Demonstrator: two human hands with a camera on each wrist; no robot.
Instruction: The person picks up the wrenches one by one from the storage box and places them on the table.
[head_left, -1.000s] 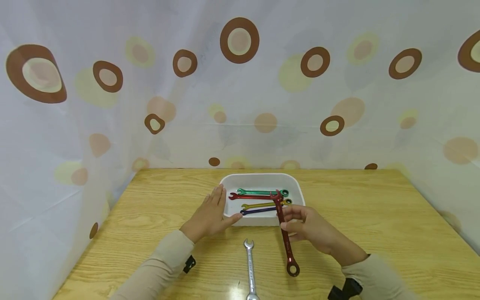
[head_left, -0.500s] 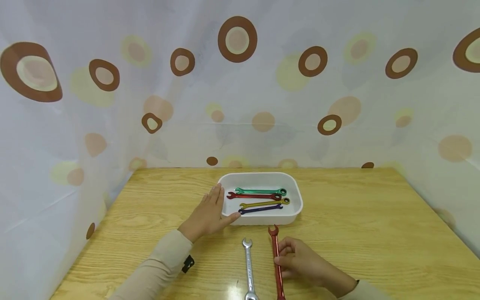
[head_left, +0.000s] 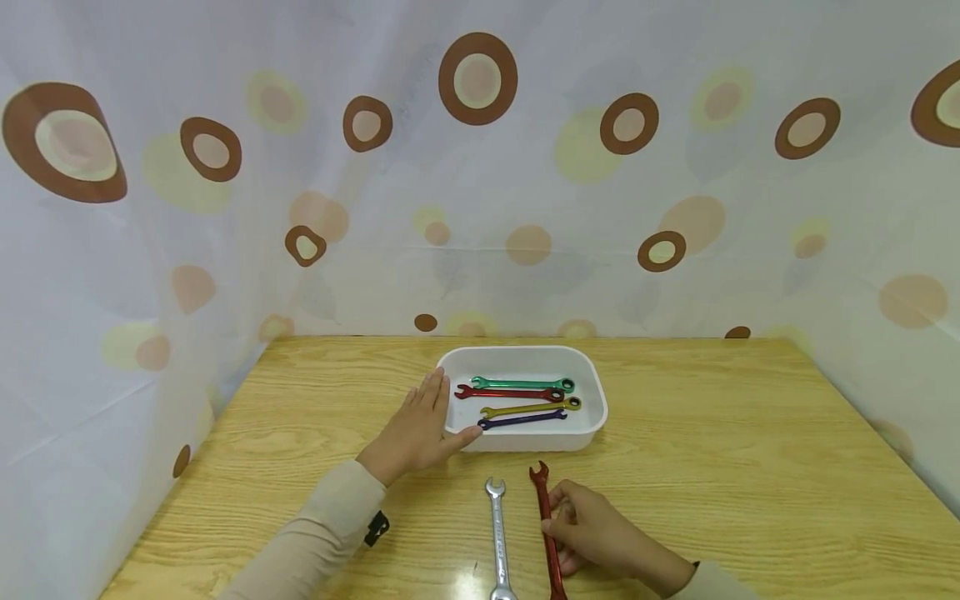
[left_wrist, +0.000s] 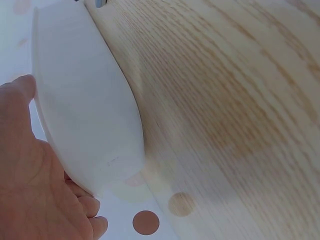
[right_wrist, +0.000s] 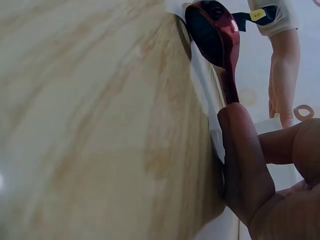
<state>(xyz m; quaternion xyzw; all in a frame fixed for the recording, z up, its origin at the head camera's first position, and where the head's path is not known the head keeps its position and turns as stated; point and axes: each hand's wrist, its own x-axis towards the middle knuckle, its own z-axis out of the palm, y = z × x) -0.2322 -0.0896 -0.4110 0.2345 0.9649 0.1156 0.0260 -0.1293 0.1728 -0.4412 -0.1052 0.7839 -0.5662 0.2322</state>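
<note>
My right hand [head_left: 557, 512] pinches the shaft of a dark red wrench [head_left: 539, 489] that lies flat on the wooden table, open jaw pointing at the tray. In the right wrist view its ring end [right_wrist: 218, 33] rests on the wood and my fingers [right_wrist: 246, 161] curl at the shaft. A silver wrench [head_left: 497, 533] lies parallel just to its left. My left hand [head_left: 422, 423] rests with straight fingers against the left end of the white tray [head_left: 542, 441]; the palm [left_wrist: 30, 185] touches the tray's wall [left_wrist: 85, 110]. Inside lie green [head_left: 521, 384], red [head_left: 506, 393], yellow [head_left: 528, 407] and blue [head_left: 521, 419] wrenches.
The wooden table [head_left: 750, 467] is closed in by a spotted curtain [head_left: 480, 192] at the back and both sides. The near edge of the table is out of view.
My right hand has brought the dark red wrench down from over the tray's front edge onto the table beside the silver wrench. The left hand has stayed on the tray.
</note>
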